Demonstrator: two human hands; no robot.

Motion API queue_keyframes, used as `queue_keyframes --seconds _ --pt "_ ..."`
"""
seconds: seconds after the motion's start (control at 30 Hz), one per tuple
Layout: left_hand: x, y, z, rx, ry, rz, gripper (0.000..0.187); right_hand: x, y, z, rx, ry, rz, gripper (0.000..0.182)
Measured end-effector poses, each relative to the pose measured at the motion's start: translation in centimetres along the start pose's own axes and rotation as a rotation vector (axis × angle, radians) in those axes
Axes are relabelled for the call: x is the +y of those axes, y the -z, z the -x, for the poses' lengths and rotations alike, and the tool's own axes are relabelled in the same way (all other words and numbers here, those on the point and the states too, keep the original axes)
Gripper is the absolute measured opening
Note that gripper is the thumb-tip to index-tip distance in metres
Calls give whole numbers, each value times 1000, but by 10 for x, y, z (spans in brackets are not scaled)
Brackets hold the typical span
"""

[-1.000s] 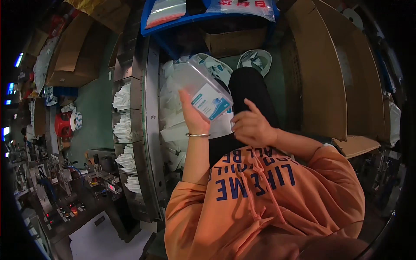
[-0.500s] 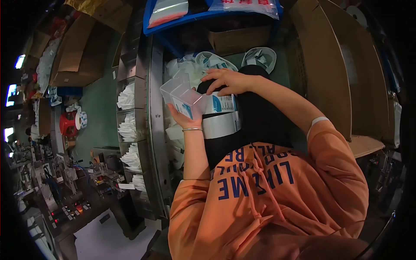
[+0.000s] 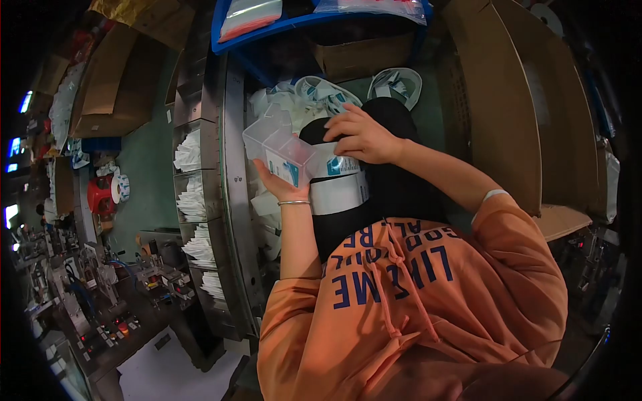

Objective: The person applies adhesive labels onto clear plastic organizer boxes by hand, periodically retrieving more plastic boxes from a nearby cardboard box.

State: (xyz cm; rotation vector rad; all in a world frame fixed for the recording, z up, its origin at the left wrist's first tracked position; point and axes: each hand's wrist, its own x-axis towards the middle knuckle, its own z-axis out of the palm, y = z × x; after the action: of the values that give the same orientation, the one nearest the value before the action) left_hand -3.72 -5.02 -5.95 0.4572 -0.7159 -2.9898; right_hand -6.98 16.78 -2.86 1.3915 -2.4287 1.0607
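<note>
A clear plastic box (image 3: 273, 132), tilted, rests in my left hand (image 3: 284, 189), which is closed around its lower end. A white and blue label (image 3: 283, 167) is on the box's side. My right hand (image 3: 372, 139) hovers just right of the box with its fingers bent and apart. Beneath those fingers a strip of white and teal labels (image 3: 341, 166) lies across my dark-clad lap. Nearer my body a blank white band (image 3: 340, 194) curves over the lap.
Left of me, a metal rack (image 3: 208, 170) holds stacks of white packets (image 3: 192, 197). Coiled label rolls (image 3: 394, 88) lie beyond my knees, below a blue bin (image 3: 267, 30). A large cardboard box (image 3: 498, 100) stands to the right. Machinery (image 3: 100, 287) fills the lower left.
My right hand has drawn back from the box's edge, and its fingers are more bent. The box stays in my left hand, its label now more plainly in sight.
</note>
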Motion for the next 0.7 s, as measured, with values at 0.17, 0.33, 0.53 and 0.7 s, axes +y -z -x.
queue_keyframes --seconds 0.17,0.33,0.53,0.7 --pt "2 9 -3 16 18 63 61 -21 29 73 318 -215 -297 14" --pt "23 27 -10 -164 53 113 59 -37 40 106 623 -375 -765 9" --pt "34 -24 14 -473 41 106 60 -83 31 36 792 -406 -1035 22" --pt "12 -52 40 -560 172 277 61 -114 -2 -14 648 -456 -1299 19"
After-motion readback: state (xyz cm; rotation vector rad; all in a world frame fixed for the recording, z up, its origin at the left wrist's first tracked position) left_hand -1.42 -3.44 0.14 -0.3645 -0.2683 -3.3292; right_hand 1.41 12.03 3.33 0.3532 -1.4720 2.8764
